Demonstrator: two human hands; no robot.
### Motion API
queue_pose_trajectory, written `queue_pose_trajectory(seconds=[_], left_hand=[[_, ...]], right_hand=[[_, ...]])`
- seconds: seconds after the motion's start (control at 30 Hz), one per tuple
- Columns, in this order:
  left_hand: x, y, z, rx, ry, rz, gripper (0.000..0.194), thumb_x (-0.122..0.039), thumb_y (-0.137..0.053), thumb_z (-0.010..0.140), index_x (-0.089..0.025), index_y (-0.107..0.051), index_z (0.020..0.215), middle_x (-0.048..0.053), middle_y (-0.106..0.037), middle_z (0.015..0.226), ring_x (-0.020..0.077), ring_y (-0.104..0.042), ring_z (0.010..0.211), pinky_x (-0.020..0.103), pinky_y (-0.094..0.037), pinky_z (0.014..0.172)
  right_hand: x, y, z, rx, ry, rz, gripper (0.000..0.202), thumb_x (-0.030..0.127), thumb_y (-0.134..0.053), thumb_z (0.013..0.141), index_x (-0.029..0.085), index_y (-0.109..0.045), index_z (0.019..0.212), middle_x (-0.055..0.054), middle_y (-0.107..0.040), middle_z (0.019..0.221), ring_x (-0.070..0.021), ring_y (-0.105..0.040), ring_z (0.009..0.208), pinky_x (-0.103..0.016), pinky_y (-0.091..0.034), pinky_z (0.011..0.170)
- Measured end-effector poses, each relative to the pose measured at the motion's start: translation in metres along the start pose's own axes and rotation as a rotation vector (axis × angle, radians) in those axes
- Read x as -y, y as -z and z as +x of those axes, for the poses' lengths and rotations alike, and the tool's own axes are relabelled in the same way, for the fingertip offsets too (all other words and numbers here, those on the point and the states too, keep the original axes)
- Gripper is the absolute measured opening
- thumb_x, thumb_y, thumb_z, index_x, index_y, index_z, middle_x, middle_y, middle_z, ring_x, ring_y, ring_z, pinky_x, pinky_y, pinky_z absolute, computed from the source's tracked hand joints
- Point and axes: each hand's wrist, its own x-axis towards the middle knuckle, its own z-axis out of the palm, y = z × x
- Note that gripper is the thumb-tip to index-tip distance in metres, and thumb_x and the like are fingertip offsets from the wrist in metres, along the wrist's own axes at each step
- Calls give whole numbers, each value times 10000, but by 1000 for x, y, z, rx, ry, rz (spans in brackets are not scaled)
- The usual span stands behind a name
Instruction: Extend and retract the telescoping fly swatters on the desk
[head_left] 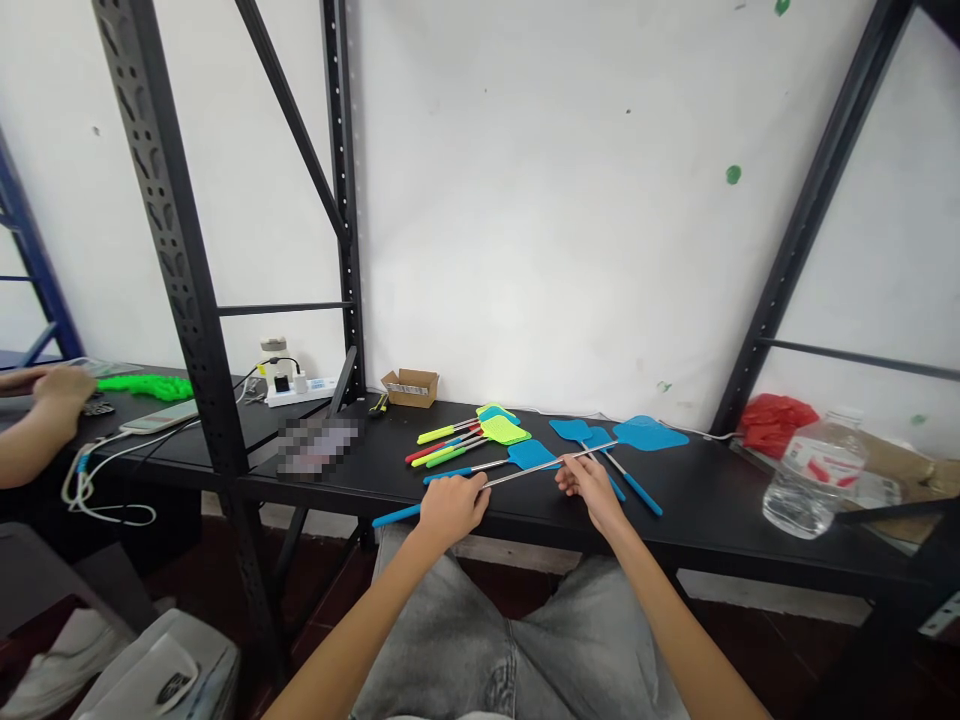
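A blue fly swatter (649, 433) with a long metal rod slants across the front of the black table. My left hand (452, 508) is closed round it where the blue handle meets the rod. Farther up the rod, my right hand (586, 478) pinches the metal, with the blue head beyond it to the right. Behind my hands lies a group of swatters with yellow, red and green handles, one with a yellow head (505, 431). Another blue swatter (531, 455) lies just behind the rod. More blue swatters (570, 430) rest beside my right hand.
A small cardboard box (410, 388) stands by the wall. To the right are a large clear bottle (817, 475) and a red bag (778, 424). A power strip (301, 391) and a phone (159, 418) lie left. Another person's hand (64, 390) shows at far left.
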Motion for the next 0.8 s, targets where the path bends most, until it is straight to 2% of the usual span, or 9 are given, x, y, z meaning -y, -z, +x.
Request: queue_pose_trajectory(seconds=[0.8], left_hand=[[-1, 2, 0, 23, 13, -25, 356, -439, -353, 1018, -245, -639, 1104, 99, -719, 865, 289, -696, 835, 341, -449, 736]], right_hand=[[-1, 1, 0, 9, 8, -10, 512, 697, -742, 714, 193, -677, 781, -68, -703, 698, -172, -613, 591, -283, -436, 529]])
